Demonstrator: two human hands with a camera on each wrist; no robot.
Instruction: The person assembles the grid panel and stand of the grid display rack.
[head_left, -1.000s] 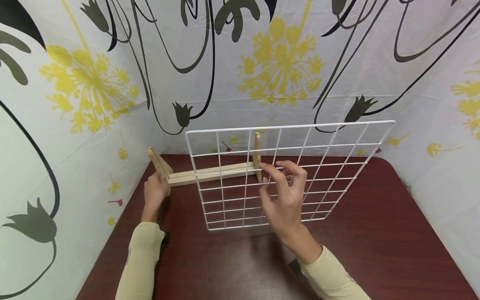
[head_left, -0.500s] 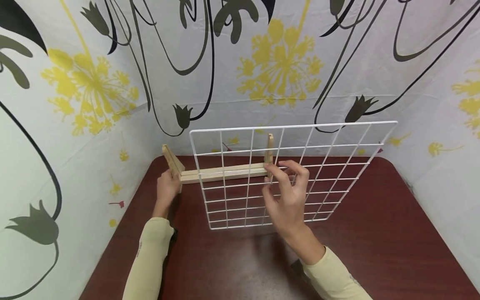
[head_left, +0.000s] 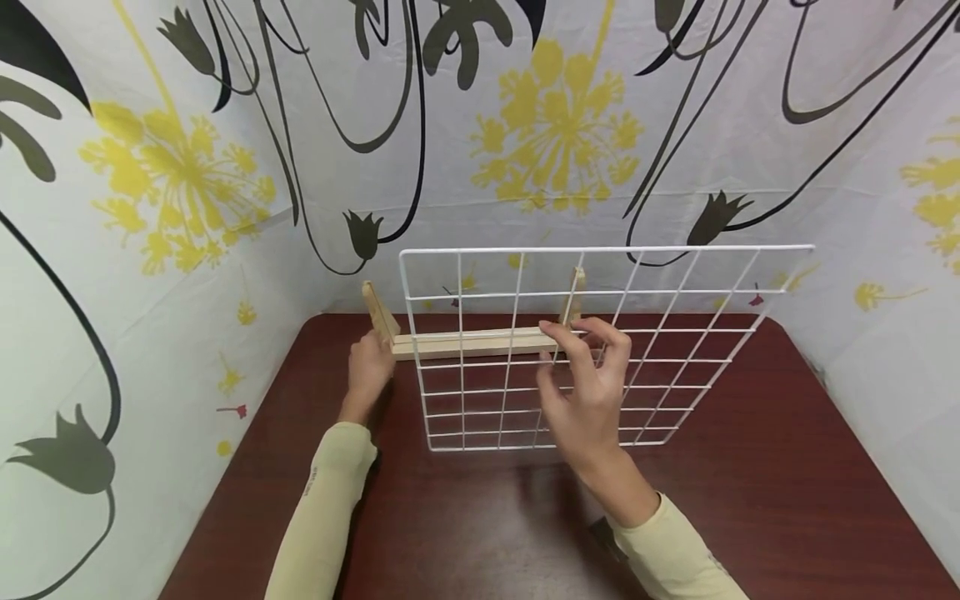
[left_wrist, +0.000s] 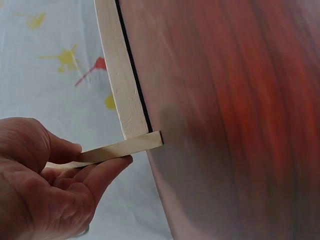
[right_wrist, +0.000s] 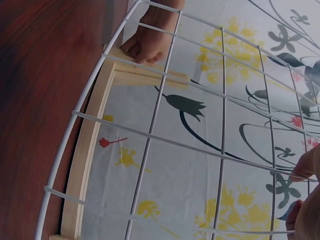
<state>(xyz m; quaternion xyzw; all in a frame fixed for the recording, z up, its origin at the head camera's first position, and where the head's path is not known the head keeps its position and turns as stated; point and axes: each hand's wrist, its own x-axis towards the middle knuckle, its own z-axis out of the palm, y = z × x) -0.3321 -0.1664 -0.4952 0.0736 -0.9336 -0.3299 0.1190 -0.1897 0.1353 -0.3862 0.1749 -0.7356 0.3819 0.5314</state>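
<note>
A pale wooden stand [head_left: 480, 343] lies near the table's far edge. It has a long bar and an upright piece at each end. My left hand [head_left: 371, 367] grips its left end, and in the left wrist view thumb and fingers pinch a flat wooden end piece [left_wrist: 125, 147]. In front of the stand, my right hand [head_left: 588, 408] holds a white wire grid panel [head_left: 615, 248] upright, tilted, with thumb and forefinger curled at its middle wires. The right wrist view shows the stand's bar [right_wrist: 95, 135] behind the wires. Whether the panel's lower edge touches the table cannot be told.
The dark red-brown table [head_left: 465, 533] runs to a white cloth [head_left: 480, 167] printed with yellow and grey flowers, which hangs at the back and both sides. A sleeve [head_left: 322, 508] covers the left forearm.
My left hand has moved to the right along with the wooden stand, which now lies further behind the grid. The grid panel and my right hand have shifted slightly right.
</note>
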